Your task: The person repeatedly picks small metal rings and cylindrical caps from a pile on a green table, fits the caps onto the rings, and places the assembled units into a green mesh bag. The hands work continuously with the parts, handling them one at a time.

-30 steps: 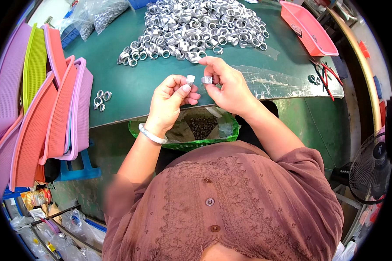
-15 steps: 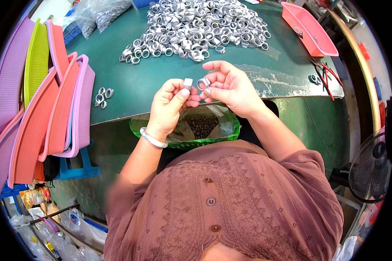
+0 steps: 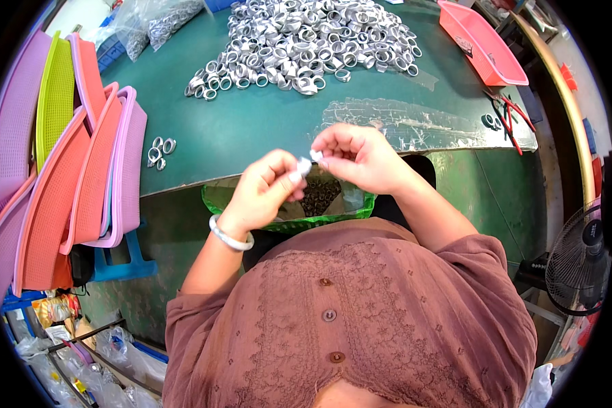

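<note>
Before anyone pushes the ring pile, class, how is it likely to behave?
The pile would probably spread rather than slide whole, since its rings look loose. They are likely stiff, given their round shapes, and perhaps slippery, given their shine.

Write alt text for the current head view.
A person's left hand and right hand each pinch a small blurred silvery piece near the front edge of a green table; beyond them lies a heap of silvery rings.

Left hand (image 3: 260, 190) angles up toward one o'clock, right hand (image 3: 366, 162) toward ten, both pinched, just apart!
</note>
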Motion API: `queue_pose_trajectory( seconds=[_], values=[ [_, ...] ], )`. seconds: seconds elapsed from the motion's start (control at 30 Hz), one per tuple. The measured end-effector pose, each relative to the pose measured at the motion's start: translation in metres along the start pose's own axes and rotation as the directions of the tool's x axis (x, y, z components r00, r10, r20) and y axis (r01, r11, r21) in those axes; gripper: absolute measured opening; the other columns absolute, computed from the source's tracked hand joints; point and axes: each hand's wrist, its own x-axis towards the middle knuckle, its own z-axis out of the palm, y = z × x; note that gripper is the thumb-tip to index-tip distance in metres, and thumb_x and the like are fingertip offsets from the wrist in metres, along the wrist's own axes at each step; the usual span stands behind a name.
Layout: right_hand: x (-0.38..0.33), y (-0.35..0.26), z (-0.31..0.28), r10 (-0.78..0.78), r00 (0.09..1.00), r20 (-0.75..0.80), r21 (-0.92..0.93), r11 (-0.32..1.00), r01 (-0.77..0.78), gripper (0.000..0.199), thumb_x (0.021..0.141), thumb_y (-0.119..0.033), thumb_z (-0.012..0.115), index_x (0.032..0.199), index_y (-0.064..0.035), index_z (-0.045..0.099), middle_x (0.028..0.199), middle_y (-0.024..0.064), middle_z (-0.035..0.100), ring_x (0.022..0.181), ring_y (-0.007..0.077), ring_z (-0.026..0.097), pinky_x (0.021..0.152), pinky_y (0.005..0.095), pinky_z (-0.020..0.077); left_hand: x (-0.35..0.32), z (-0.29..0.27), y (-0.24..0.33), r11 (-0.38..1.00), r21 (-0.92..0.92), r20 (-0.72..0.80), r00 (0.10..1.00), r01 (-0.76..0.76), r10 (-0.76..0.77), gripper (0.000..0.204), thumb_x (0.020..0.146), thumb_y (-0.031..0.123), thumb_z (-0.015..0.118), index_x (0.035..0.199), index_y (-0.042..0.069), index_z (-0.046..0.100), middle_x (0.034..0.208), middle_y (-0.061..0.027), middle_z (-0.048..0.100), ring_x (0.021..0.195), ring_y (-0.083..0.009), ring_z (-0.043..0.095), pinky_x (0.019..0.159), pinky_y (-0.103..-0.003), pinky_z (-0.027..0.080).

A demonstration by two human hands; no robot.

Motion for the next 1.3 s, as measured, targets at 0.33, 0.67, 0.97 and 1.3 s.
queue_pose_trajectory(
  seconds=[0.33,0.67,0.97,1.3],
  values=[
    [0.053,0.017,-0.014,-0.406,0.887,-0.219,-0.757,0.645,0.108,0.022,0.077,-0.007,0.063,0.099,-0.0043,0.060,0.086,0.0126,0.058,0.078,0.0282,0.060,0.067,0.0354,0.0484,0.016,0.004,0.011,0.605,0.794,0.030,0.998,-0.062,0.062,0.011,0.081,0.011,0.061,0.081,-0.001,0.059,0.063,-0.0143,0.057,0.056,-0.0204,0.055,0.056,-0.032,0.045],
    [0.067,0.026,-0.032,-0.279,0.947,-0.160,-0.764,0.643,0.060,0.011,0.076,-0.014,0.065,0.081,-0.0069,0.059,0.082,0.0101,0.057,0.079,0.0308,0.058,0.070,0.0401,0.0464,0.120,-0.020,0.022,0.454,0.871,-0.040,0.893,-0.190,0.449,0.028,0.080,0.011,0.059,0.109,0.009,0.059,0.091,-0.0144,0.062,0.084,-0.0321,0.060,0.073,-0.041,0.048],
    [0.041,0.021,-0.041,-0.275,0.942,-0.192,-0.754,0.656,0.038,0.014,0.073,-0.010,0.068,0.084,-0.0064,0.060,0.085,0.0097,0.057,0.084,0.0297,0.056,0.073,0.0391,0.0463,0.123,-0.003,0.022,0.193,0.980,-0.054,0.871,-0.048,0.489,0.018,0.078,0.018,0.067,0.094,0.011,0.063,0.087,-0.0098,0.060,0.078,-0.0275,0.059,0.067,-0.037,0.047],
    [0.039,0.028,-0.045,-0.413,0.896,-0.160,-0.837,0.539,0.099,0.020,0.072,-0.010,0.069,0.089,-0.0058,0.060,0.091,0.0083,0.058,0.088,0.0281,0.053,0.079,0.0379,0.0449,0.082,-0.006,0.018,0.987,-0.104,-0.243,0.959,0.123,-0.146,0.017,0.089,0.007,0.056,0.103,0.000,0.062,0.076,-0.0033,0.062,0.059,-0.0066,0.055,0.051,-0.018,0.044]
  ],
)
